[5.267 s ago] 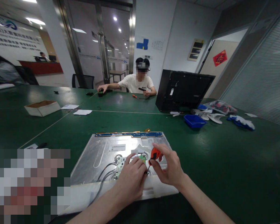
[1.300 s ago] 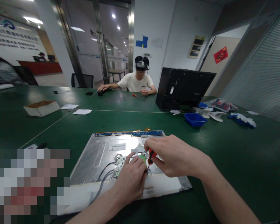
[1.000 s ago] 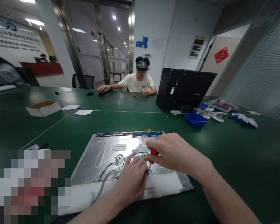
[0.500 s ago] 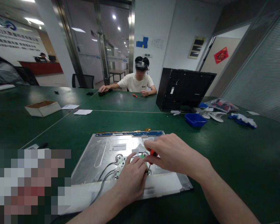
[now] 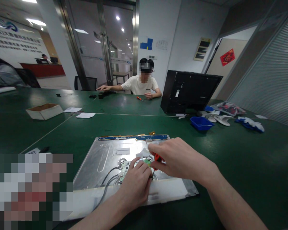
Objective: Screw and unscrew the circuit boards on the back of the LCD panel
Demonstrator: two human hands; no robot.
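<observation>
My right hand (image 5: 172,158) is closed around the red handle of a screwdriver (image 5: 157,157). Its thin shaft points down at the right end of a small green circuit board (image 5: 124,167), where the tip is hard to make out. My left hand (image 5: 139,180) rests over that board with its fingers slightly apart, the fingertips beside the shaft and covering much of the board. Beneath both hands lies a flat silver metal display panel (image 5: 93,166) with a narrow blue circuit strip (image 5: 134,137) along its far edge. Dark cables (image 5: 105,187) run from the board's left side.
A black monitor (image 5: 190,91) stands on the green table (image 5: 124,123), near a blue tray (image 5: 201,123) and gloves (image 5: 249,124). An open box (image 5: 44,111) and papers (image 5: 85,115) lie left. Across sits a person (image 5: 142,83) with another screwdriver (image 5: 139,98) in front.
My hands and the screwdriver stay almost in place, with the screwdriver handle turned slightly. Across the table, the person's outstretched hand has shifted a little to the left.
</observation>
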